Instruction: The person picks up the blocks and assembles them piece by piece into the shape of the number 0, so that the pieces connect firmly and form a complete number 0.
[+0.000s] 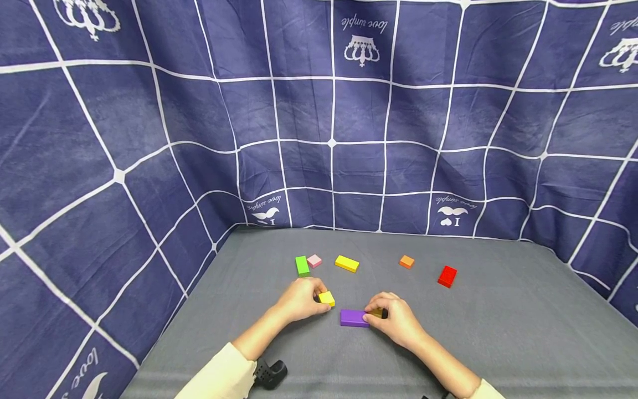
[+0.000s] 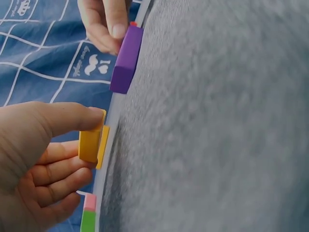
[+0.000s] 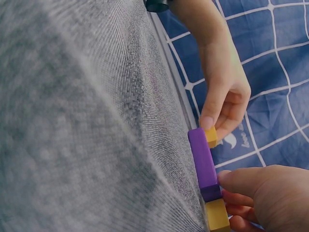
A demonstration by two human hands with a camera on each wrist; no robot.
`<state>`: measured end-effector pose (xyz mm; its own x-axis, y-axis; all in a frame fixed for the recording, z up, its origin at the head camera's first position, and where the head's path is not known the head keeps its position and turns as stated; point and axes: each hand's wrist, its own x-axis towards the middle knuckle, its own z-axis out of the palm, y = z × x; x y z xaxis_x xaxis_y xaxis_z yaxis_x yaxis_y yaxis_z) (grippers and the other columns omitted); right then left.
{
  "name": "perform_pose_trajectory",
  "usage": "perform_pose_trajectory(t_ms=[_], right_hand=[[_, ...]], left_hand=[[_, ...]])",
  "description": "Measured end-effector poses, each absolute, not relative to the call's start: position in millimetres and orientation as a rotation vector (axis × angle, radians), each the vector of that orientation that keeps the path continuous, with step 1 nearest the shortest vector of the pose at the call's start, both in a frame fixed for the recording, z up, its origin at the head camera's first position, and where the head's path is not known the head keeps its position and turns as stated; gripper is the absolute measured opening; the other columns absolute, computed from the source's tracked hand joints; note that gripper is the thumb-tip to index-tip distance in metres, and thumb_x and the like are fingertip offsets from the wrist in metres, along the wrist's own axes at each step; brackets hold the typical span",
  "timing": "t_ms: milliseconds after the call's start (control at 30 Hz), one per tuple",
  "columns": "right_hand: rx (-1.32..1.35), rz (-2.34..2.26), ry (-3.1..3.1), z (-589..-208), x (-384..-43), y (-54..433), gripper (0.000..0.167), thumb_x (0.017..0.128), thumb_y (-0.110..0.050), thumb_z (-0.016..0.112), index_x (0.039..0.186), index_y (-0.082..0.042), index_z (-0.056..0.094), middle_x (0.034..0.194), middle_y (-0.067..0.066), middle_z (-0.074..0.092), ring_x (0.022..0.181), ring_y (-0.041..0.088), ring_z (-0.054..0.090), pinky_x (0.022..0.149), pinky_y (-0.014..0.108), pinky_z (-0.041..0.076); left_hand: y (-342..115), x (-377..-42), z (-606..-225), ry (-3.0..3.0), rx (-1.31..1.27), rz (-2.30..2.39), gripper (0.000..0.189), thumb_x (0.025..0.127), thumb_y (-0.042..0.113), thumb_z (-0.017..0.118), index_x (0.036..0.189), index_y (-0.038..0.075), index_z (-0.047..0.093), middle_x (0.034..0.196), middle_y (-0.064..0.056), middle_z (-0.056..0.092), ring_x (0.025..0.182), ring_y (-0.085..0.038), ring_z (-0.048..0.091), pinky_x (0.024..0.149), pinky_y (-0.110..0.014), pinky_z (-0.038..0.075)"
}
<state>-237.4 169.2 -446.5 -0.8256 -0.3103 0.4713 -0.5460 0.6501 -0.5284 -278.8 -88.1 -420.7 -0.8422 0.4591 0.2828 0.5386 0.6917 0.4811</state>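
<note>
My left hand (image 1: 301, 299) pinches a small yellow block (image 1: 326, 298) between thumb and fingers; the left wrist view shows the thumb on its upper edge. To the right, my right hand (image 1: 396, 318) grips a long purple block (image 1: 354, 318) by its right end, thumb on the near side. A darker yellow block (image 3: 217, 215) sits at the right end of the purple one, partly hidden under the right hand in the head view. A short gap separates the left hand's yellow block from the purple block's left end.
Farther back on the grey table (image 1: 239, 310) lie a green block (image 1: 302, 266), a pink block (image 1: 314, 260), a long yellow block (image 1: 346, 263), an orange block (image 1: 406, 261) and a red block (image 1: 447, 276). A blue checked curtain (image 1: 359, 111) hangs behind and at the left.
</note>
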Motion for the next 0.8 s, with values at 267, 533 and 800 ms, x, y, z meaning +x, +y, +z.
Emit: perform_pose_trajectory(t_ms=[267,533,800], right_hand=[[0.661,0.979,-2.557,-445.7,-237.2,168.8,0.012,0.075,-0.014,0.083,0.08,-0.019,0.074,0.09,-0.015,0.064,0.089,0.011,0.057,0.077,0.031,0.048],[0.658,0.986,-2.561,-445.6,-237.3,168.6,0.011,0.075,-0.015,0.083,0.08,-0.019,0.074,0.09,-0.015,0.063,0.089,0.011,0.057,0.077,0.032,0.048],[0.663,0.986,-2.551,-445.9,-237.3,168.6,0.012,0.075,-0.014,0.083,0.08,-0.019,0.074,0.089,-0.016,0.063,0.089,0.011,0.056,0.076,0.031,0.048]], left_hand=[[-80.9,-277.4,-426.0,-2.744,-0.809,-0.84,0.024,0.071,0.024,0.084,0.081,0.012,0.066,0.072,0.006,0.058,0.065,-0.006,0.052,0.06,-0.023,0.042],[-75.4,-275.2,-430.1,-2.743,-0.823,-0.84,0.025,0.07,0.025,0.085,0.08,0.013,0.066,0.071,0.007,0.06,0.063,-0.004,0.051,0.058,-0.022,0.042],[-73.2,-272.3,-431.1,-2.773,-0.797,-0.835,0.027,0.071,0.025,0.085,0.082,0.012,0.065,0.074,0.007,0.057,0.066,-0.004,0.051,0.061,-0.022,0.042]])
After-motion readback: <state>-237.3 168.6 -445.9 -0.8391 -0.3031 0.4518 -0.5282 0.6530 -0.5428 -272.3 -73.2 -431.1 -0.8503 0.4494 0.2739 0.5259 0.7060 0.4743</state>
